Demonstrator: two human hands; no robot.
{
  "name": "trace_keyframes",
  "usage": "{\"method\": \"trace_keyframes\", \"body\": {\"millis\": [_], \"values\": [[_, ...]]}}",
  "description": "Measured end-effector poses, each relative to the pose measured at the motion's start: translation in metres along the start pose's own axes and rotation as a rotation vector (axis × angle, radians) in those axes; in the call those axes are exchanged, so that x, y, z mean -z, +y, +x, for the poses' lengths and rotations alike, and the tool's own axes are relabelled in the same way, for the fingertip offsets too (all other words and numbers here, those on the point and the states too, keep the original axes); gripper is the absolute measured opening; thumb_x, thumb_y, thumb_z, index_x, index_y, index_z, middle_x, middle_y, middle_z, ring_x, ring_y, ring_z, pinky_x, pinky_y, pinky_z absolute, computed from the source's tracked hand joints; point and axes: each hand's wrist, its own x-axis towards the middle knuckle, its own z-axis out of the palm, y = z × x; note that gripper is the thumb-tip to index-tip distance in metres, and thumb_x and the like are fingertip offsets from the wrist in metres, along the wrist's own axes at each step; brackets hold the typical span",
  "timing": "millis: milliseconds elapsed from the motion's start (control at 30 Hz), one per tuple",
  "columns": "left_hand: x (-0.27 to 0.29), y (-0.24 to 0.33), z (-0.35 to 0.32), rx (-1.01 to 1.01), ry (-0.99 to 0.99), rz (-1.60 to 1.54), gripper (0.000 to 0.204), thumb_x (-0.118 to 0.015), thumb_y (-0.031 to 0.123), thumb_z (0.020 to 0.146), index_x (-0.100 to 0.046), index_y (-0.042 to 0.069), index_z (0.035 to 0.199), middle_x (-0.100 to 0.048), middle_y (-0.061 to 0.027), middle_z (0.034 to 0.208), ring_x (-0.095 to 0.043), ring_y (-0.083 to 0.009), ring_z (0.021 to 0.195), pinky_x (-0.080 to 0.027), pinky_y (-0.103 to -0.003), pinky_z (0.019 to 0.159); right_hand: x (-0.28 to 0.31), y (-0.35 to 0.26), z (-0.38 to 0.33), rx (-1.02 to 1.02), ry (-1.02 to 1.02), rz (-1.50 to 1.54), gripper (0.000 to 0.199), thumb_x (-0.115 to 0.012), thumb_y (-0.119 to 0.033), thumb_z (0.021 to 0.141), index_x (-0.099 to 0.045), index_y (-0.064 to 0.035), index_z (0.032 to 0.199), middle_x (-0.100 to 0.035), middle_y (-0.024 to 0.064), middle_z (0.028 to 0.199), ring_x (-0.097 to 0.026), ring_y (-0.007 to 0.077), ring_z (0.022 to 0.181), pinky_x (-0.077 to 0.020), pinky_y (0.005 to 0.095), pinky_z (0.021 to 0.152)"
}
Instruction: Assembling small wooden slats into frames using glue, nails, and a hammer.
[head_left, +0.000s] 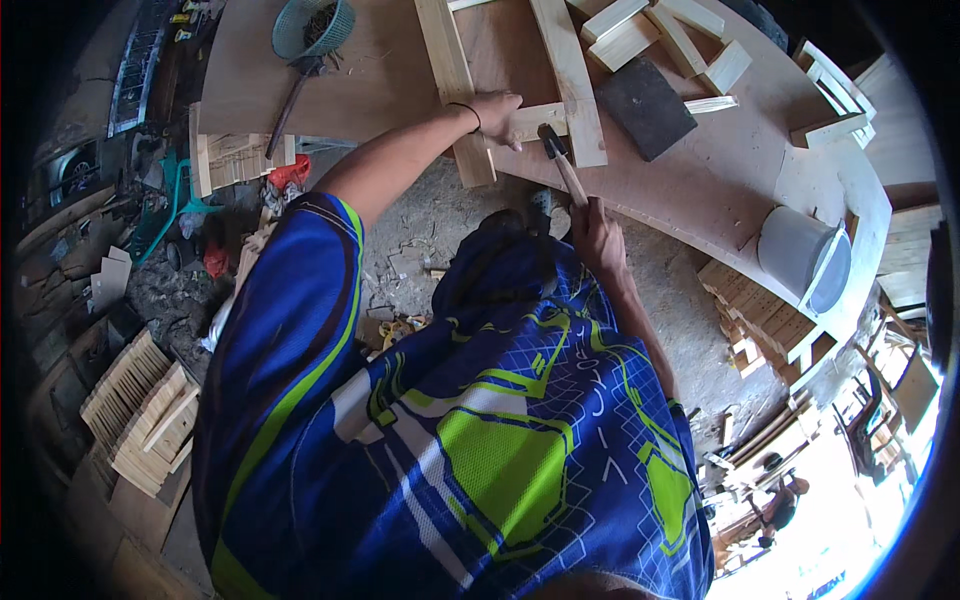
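Note:
A wooden frame (452, 75) of pale planks lies at the table's near edge, its two long rails jutting past the edge. Between the rails sits a short crosspiece (540, 121). My left hand (492, 116) is closed on the frame where the crosspiece meets the left rail, its fingertips partly hidden. In my right hand (598, 240) is a hammer (568, 176), gripped low on its wooden handle. The dark hammer head is at the crosspiece, close to the right rail; I cannot tell whether it touches.
On the brown table (380, 95) are a green basket (290, 30) of small dark pieces, likely nails, another long-handled tool (285, 118), a dark square block (647, 108), several wood pieces (675, 40) and a white bucket (790, 248). Stacked slats (140, 400) stand at the left on the littered floor.

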Motion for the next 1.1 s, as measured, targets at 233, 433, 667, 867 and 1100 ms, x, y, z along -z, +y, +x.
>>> {"method": "trace_keyframes", "body": {"millis": [233,433,667,867,1100], "values": [[-0.012,0.044,-0.077,0.019,0.849,-0.337,0.094,-0.091,0.036,0.064,-0.043,-0.001,0.136,-0.05,-0.0214,0.132,-0.048,-0.041,0.123,-0.039,-0.05,0.104,0.036,-0.016,-0.025,-0.098,0.007,0.196,0.021,-0.06,-0.023,0.096,-0.055,-0.0035,0.104,-0.064,0.0259,0.076,-0.065,0.0478,0.075,-0.0491,0.0529,0.06],[-0.118,0.049,-0.121,0.523,1.16,-0.497,0.101,-0.089,0.038,0.069,-0.031,-0.003,0.141,-0.036,-0.0276,0.135,-0.036,-0.0428,0.125,-0.032,-0.054,0.105,0.042,-0.017,0.034,0.013,0.086,0.105,0.018,-0.058,-0.019,0.097,-0.053,-0.0017,0.099,-0.064,0.0266,0.077,-0.064,0.0483,0.076,-0.0481,0.0535,0.056],[-0.125,0.052,-0.114,0.712,1.168,-0.531,0.1,-0.09,0.046,0.065,-0.036,-0.01,0.128,-0.039,-0.0268,0.125,-0.037,-0.04,0.12,-0.034,-0.052,0.101,0.05,-0.03,0.048,-0.032,0.104,0.085,0.023,-0.057,-0.024,0.1,-0.05,-0.0024,0.094,-0.058,0.0219,0.068,-0.062,0.0422,0.061,-0.0439,0.0471,0.051],[-0.156,0.053,-0.089,0.734,0.919,-0.678,0.112,-0.092,0.049,0.061,-0.033,-0.017,0.129,-0.043,-0.0293,0.124,-0.047,-0.04,0.115,-0.042,-0.045,0.098,0.044,-0.018,0.018,-0.098,0.116,0.131,0.025,-0.059,-0.024,0.098,-0.055,0.0008,0.094,-0.059,0.0226,0.068,-0.061,0.0382,0.061,-0.0454,0.0465,0.055],[-0.135,0.044,-0.091,0.586,0.719,-1.265,0.105,-0.088,0.045,0.071,-0.035,-0.018,0.135,-0.063,-0.0246,0.116,-0.063,-0.0245,0.104,-0.052,-0.038,0.09,0.034,-0.008,-0.004,-0.119,0.134,0.118,0.028,-0.062,-0.024,0.097,-0.057,0.0016,0.089,-0.056,0.014,0.063,-0.052,0.0199,0.054,-0.0427,0.0403,0.053]]}}
